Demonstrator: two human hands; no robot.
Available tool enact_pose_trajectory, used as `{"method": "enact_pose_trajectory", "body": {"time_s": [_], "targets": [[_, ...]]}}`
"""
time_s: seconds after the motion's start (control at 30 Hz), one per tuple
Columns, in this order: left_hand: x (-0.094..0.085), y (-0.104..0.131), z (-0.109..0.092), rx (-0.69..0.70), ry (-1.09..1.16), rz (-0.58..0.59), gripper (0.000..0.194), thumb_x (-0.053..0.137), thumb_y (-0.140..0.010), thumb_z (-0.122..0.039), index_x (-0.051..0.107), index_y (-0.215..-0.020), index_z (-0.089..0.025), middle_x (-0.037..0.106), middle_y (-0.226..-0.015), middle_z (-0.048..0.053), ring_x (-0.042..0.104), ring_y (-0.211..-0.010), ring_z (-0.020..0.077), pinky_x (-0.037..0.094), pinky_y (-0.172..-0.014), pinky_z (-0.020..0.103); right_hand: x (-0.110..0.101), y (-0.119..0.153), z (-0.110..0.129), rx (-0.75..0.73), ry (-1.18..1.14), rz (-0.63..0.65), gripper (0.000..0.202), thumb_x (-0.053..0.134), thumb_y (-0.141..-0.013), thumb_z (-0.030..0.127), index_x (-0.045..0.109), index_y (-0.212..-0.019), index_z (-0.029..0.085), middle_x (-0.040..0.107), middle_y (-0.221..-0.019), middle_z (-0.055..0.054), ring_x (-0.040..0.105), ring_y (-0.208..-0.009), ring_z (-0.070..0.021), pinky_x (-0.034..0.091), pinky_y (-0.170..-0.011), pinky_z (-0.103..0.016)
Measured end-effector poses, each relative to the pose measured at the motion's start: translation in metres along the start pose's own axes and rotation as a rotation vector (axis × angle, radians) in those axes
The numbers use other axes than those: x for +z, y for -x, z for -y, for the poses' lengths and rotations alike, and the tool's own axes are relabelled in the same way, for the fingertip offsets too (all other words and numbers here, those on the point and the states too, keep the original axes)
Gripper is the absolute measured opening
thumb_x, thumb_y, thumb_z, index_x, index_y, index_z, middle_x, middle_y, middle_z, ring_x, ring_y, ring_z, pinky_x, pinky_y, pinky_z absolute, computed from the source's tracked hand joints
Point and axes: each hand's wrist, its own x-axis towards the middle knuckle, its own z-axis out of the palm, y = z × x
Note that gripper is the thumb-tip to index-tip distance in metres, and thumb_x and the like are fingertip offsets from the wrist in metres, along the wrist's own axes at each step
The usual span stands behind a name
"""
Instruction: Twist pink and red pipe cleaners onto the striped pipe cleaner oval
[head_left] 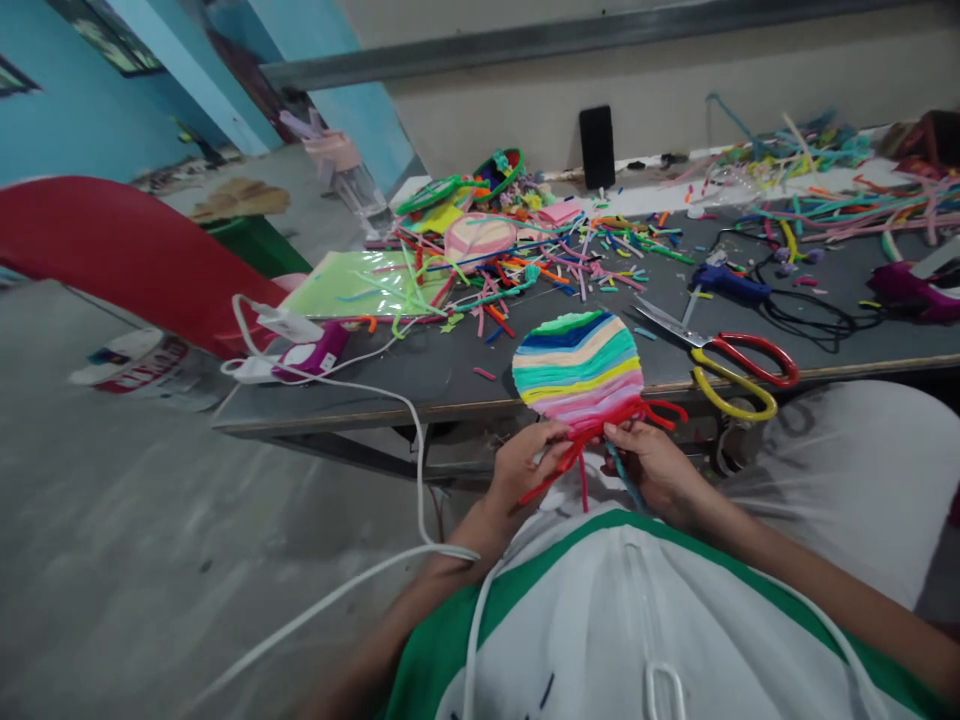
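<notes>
A round disc [577, 365] striped in green, blue, peach, yellow and pink rests partly over the table's front edge. Red pipe cleaners [581, 443] cross its lower end, with loops sticking out to the right. My left hand [529, 462] is closed on the red pipe cleaners at the disc's lower left. At the lower right, my right hand [651, 465] pinches the same bundle, and a teal pipe cleaner [622, 473] hangs beside its fingers. Scissors [720, 360] with red and yellow handles lie open just right of the disc.
Cut pipe cleaner pieces [585, 262] litter the back of the grey table [450, 370]. A blue glue gun [731, 283] with a black cord lies at the right. A black phone [597, 148] leans on the wall. White cables [416, 440] hang over the left front edge.
</notes>
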Motion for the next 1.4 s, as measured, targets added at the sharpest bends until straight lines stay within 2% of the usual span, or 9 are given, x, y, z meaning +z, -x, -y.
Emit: {"method": "enact_pose_trajectory", "body": {"time_s": [0.2, 0.3, 0.43, 0.57, 0.7, 0.93, 1.1, 1.3, 1.4], "targets": [[0.008, 0.001, 0.005, -0.060, 0.041, -0.068, 0.009, 0.059, -0.083, -0.025, 0.065, -0.085, -0.019, 0.069, -0.083, 0.003, 0.064, -0.078, 0.0139, 0.048, -0.073, 0.023, 0.001, -0.002, -0.004, -0.008, -0.004, 0.074, 0.029, 0.081, -0.058, 0.033, 0.062, -0.073, 0.016, 0.065, -0.064, 0.001, 0.048, -0.047, -0.0078, 0.042, -0.049, -0.024], [0.007, 0.002, 0.006, -0.105, 0.094, -0.049, 0.010, 0.057, -0.085, -0.026, 0.064, -0.084, -0.019, 0.067, -0.079, 0.001, 0.062, -0.073, 0.0123, 0.046, -0.068, 0.021, -0.001, -0.002, -0.006, 0.005, 0.021, 0.071, 0.029, 0.080, -0.060, 0.036, 0.063, -0.072, 0.016, 0.066, -0.066, 0.000, 0.049, -0.047, -0.0080, 0.043, -0.050, -0.025], [-0.002, -0.003, 0.002, -0.037, -0.024, 0.103, 0.011, 0.059, -0.083, -0.028, 0.064, -0.084, -0.018, 0.068, -0.081, 0.002, 0.062, -0.074, 0.0127, 0.044, -0.068, 0.021, -0.001, 0.000, -0.008, -0.001, 0.078, 0.023, 0.030, 0.079, -0.061, 0.037, 0.064, -0.075, 0.016, 0.067, -0.068, 0.000, 0.051, -0.048, -0.0090, 0.045, -0.051, -0.026], [-0.017, -0.013, -0.013, -0.054, -0.237, 0.285, 0.018, 0.054, -0.086, -0.035, 0.062, -0.084, -0.019, 0.068, -0.078, 0.002, 0.062, -0.070, 0.0135, 0.040, -0.062, 0.022, 0.001, 0.003, -0.008, -0.015, 0.094, -0.008, 0.031, 0.080, -0.059, 0.038, 0.061, -0.071, 0.016, 0.066, -0.065, 0.000, 0.052, -0.049, -0.0101, 0.046, -0.052, -0.026], [-0.025, -0.021, -0.030, -0.046, -0.464, 0.366, 0.024, 0.047, -0.088, -0.040, 0.059, -0.087, -0.019, 0.067, -0.074, 0.003, 0.061, -0.064, 0.0150, 0.032, -0.055, 0.024, 0.005, 0.004, -0.009, -0.014, 0.109, -0.005, 0.032, 0.080, -0.058, 0.040, 0.060, -0.068, 0.016, 0.065, -0.062, 0.000, 0.051, -0.047, -0.0099, 0.045, -0.050, -0.026], [-0.028, -0.028, -0.032, 0.105, -0.617, 0.409, 0.024, 0.050, -0.086, -0.042, 0.059, -0.090, -0.020, 0.066, -0.073, 0.005, 0.060, -0.063, 0.0174, 0.028, -0.053, 0.026, 0.008, 0.006, -0.008, -0.036, 0.133, -0.046, 0.033, 0.081, -0.055, 0.040, 0.058, -0.062, 0.017, 0.058, -0.052, 0.003, 0.049, -0.042, -0.0093, 0.043, -0.046, -0.025], [-0.025, -0.033, -0.030, 0.172, -0.648, 0.381, 0.018, 0.051, -0.085, -0.036, 0.059, -0.087, -0.020, 0.066, -0.071, 0.005, 0.060, -0.062, 0.0176, 0.029, -0.054, 0.026, 0.009, 0.006, -0.009, -0.036, 0.157, -0.065, 0.033, 0.079, -0.057, 0.041, 0.060, -0.065, 0.016, 0.061, -0.057, 0.001, 0.049, -0.042, -0.0089, 0.042, -0.044, -0.024], [-0.019, -0.036, -0.033, 0.119, -0.679, 0.353, 0.014, 0.050, -0.084, -0.030, 0.060, -0.083, -0.020, 0.065, -0.067, 0.004, 0.061, -0.061, 0.0183, 0.029, -0.053, 0.026, 0.012, 0.009, -0.005, -0.012, 0.164, -0.094, 0.033, 0.079, -0.056, 0.041, 0.058, -0.063, 0.017, 0.061, -0.056, 0.002, 0.050, -0.041, -0.0090, 0.033, -0.038, -0.021], [-0.021, -0.036, -0.033, 0.041, -0.524, 0.343, 0.014, 0.052, -0.083, -0.031, 0.061, -0.083, -0.020, 0.065, -0.068, 0.003, 0.061, -0.062, 0.0171, 0.033, -0.054, 0.025, 0.011, 0.009, -0.005, -0.044, 0.137, -0.078, 0.032, 0.079, -0.057, 0.040, 0.058, -0.065, 0.017, 0.065, -0.063, 0.001, 0.049, -0.042, -0.0080, 0.038, -0.040, -0.023]]}}
